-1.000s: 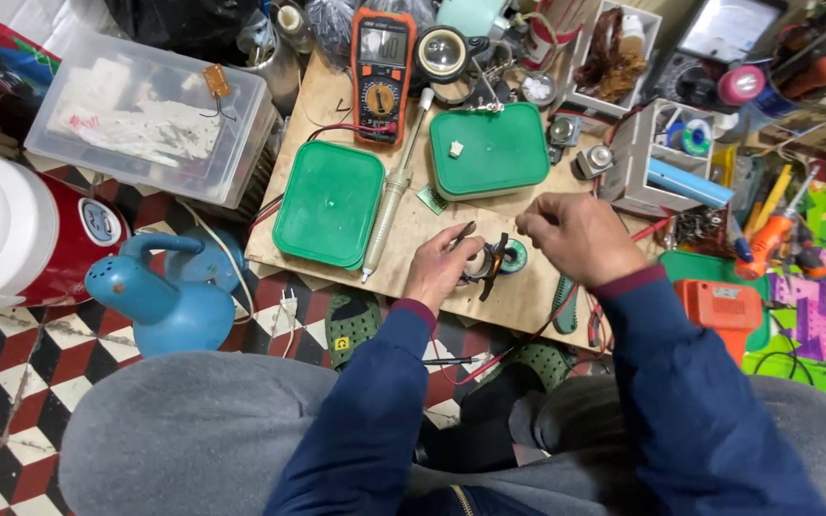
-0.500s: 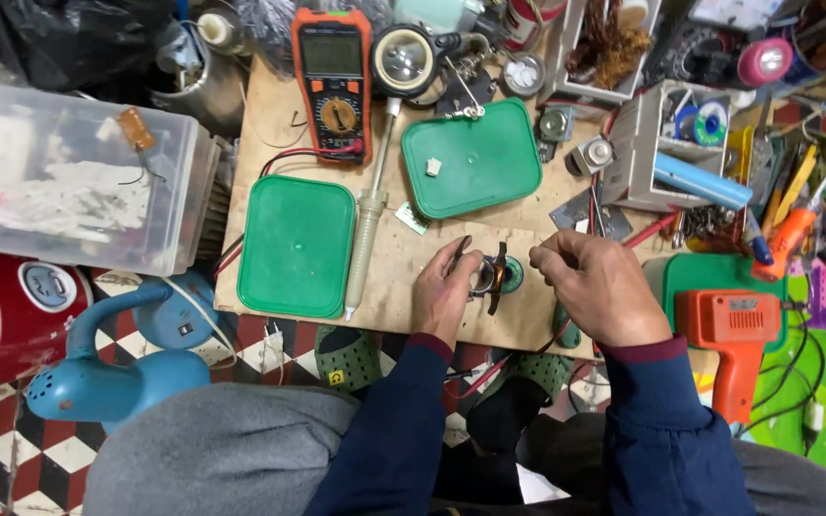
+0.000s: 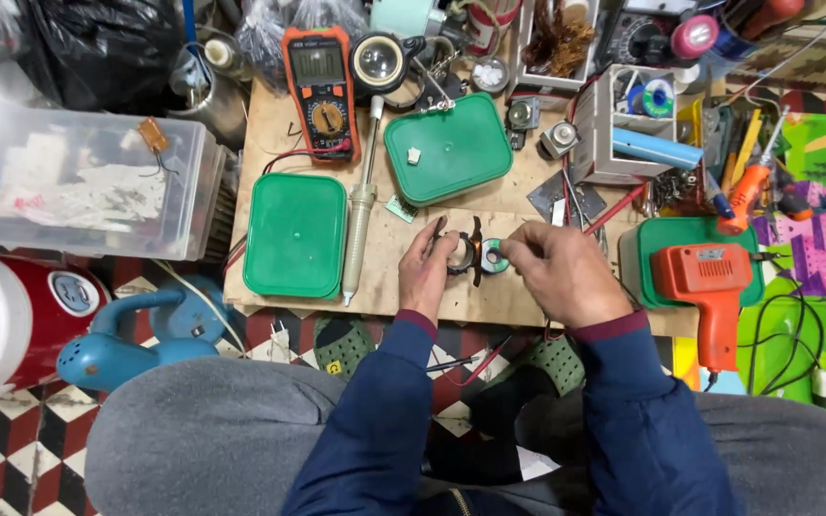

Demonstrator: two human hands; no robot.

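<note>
Near the wooden board's (image 3: 270, 115) front edge, left hand (image 3: 429, 270) fingers pinch a small dark clip-like part (image 3: 470, 252), right hand (image 3: 566, 272) fingertips close on a green-and-white ring (image 3: 494, 256); soldering iron (image 3: 361, 205) lies left.

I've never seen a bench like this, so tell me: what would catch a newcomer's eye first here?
Probably the two hands at the middle of the wooden board: the left hand and right hand meet over a small dark part with a green ring. Next, two green lids lie on the board, with an orange multimeter behind them. An orange drill lies at the right.
</note>
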